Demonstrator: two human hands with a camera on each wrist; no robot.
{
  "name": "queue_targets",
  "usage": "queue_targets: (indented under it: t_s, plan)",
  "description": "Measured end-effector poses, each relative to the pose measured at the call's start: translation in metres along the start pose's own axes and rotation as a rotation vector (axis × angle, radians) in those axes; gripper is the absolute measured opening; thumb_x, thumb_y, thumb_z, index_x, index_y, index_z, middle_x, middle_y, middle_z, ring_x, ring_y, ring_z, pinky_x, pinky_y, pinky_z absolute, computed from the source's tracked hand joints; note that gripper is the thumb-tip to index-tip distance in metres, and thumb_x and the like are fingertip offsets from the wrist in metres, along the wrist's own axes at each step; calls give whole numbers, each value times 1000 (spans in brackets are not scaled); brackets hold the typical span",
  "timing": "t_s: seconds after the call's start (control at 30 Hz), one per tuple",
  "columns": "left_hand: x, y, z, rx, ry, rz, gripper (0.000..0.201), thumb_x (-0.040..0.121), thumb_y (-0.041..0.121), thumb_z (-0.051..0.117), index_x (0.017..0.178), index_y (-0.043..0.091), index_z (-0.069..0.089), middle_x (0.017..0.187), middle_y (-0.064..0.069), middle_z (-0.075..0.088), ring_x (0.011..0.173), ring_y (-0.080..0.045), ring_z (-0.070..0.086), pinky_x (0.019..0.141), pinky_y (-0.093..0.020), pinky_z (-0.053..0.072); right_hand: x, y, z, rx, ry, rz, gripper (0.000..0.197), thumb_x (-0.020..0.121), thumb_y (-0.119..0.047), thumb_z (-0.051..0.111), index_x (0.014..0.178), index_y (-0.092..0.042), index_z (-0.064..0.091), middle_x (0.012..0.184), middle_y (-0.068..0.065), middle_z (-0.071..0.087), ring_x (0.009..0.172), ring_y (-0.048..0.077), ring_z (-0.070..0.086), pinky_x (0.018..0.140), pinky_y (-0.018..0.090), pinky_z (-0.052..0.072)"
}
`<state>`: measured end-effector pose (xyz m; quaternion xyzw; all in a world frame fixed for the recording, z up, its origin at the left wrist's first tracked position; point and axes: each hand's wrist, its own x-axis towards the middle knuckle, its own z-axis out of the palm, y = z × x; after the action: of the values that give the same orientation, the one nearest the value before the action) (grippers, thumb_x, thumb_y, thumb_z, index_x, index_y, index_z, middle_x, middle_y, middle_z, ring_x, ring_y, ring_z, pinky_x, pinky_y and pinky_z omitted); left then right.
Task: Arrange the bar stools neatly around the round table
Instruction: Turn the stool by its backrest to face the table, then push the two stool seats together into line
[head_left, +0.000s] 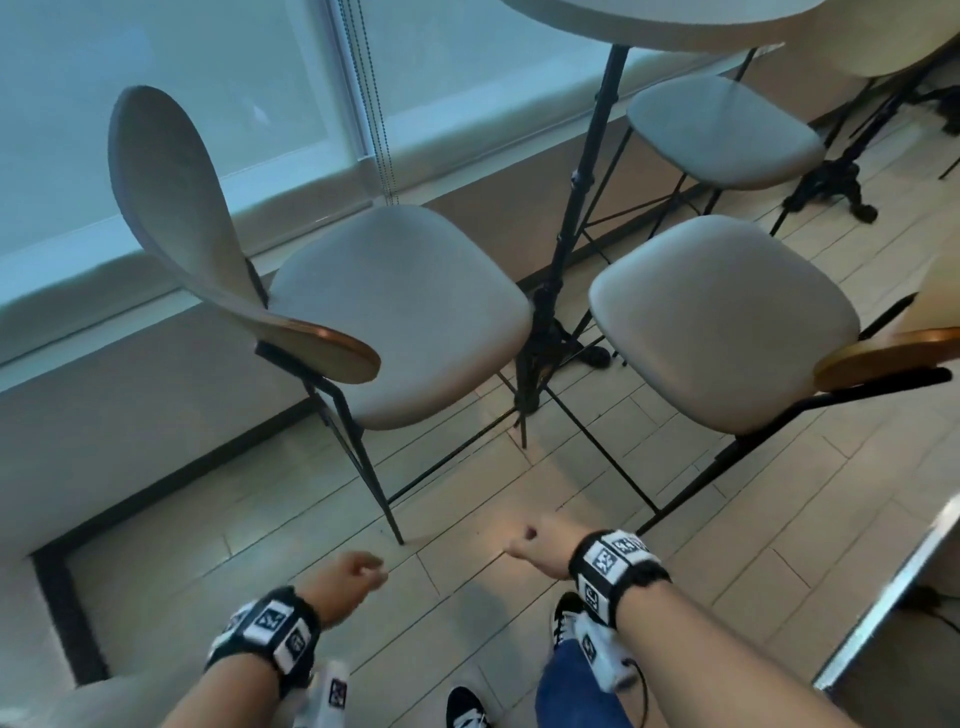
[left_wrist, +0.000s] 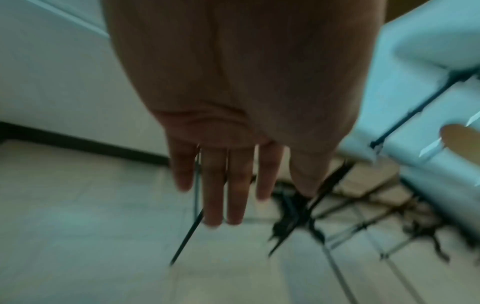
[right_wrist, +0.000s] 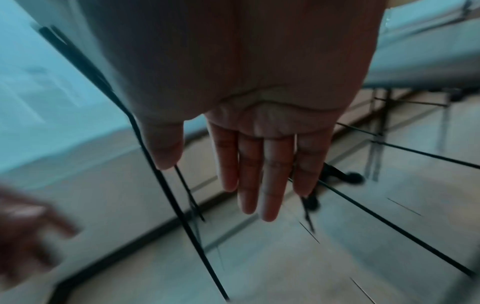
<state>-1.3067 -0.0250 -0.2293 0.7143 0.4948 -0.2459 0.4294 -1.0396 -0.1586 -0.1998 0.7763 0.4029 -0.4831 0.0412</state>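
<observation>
Head view: three bar stools gathered at the round worktop (head_left: 665, 21). Left stool (head_left: 400, 312) beside the window, backrest swung toward the camera; right stool (head_left: 722, 317) just beside it across the worktop's black pedestal (head_left: 566, 234); far stool (head_left: 724, 130) tucked under the top. Both hands low over the tiled floor (head_left: 467, 493), touching no stool. Left hand (head_left: 348, 574) and right hand (head_left: 537, 543) seen from behind, fingers out of sight here. Likely risks: thin stool legs snagging on the splayed pedestal feet when pushed in, or the two near seats knocking together, given the narrow gap between them; a shove high on a backrest could tip so tall a frame.

Left wrist view, blurred: left hand (left_wrist: 233, 123) spread flat, fingers (left_wrist: 213, 195) straight and loosely together, gripping nothing, over stool legs and floor.

Right wrist view, also blurred: right hand (right_wrist: 259, 102) likewise flat and empty, fingers (right_wrist: 270, 174) straight, thumb apart, above thin black stool legs (right_wrist: 166, 174) and footrest bars.
</observation>
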Motion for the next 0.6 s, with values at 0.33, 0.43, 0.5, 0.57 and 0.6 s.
queue_targets:
  t_s: [0.33,0.43,0.5,0.57,0.6]
  plan:
    - [42,25,129,178,-191,-80,38,74,57,59,49,30,50,60,15,55,78,0,60,80,-17,46,19,170,17,20,-187,211,35,92,-49,49,110,-23,64,99,4,65,96,23,63,83,31,47]
    - [63,104,100,146,-26,-5,11,93,45,56,89,35,58,95,14,64,91,-7,57,86,-23,47,54,159,-47,61,131,142,32,97,-45,46,102,-18,62,111,7,66,96,25,60,81,32,46]
    - [91,168,64,79,191,74,27,98,43,51,118,26,59,114,10,62,100,-10,57,85,-23,46,83,150,-94,90,395,50,34,98,-42,48,112,-15,62,118,6,63,102,23,59,87,35,46]
    - [116,226,27,88,423,198,37,99,43,50,126,19,60,122,4,62,111,-15,57,90,-26,43,106,140,-136,130,628,-58,38,97,-39,53,121,-11,62,131,7,60,118,24,56,98,38,44]
    - [127,251,7,91,531,272,39,99,42,51,126,17,61,126,1,62,116,-17,56,94,-30,42,115,135,-154,151,714,-98,40,96,-38,54,124,-10,61,140,8,55,127,25,51,105,41,40]
